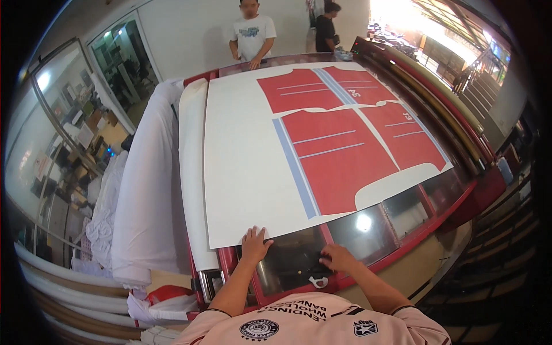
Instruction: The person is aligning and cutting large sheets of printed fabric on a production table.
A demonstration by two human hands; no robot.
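A large white sheet (241,178) printed with red and light-blue garment panels (333,152) lies across a red-framed table with glass panels (365,230). My left hand (255,246) rests on the sheet's near left corner edge, its fingers spread and pointing away from me. My right hand (340,259) is off the sheet, low over the near glass beside a red frame bar. Its fingers are bent loosely and apart, with nothing seen in them. Below it on the glass lies a small white looped object (318,282), next to something dark whose kind I cannot make out.
A white roll (194,172) runs along the table's left side, with a big bundle of white fabric (146,190) beyond it. Several long rollers (443,103) line the right side. Across the table stands a person in a white shirt (252,37); another in black (325,31) stands further right.
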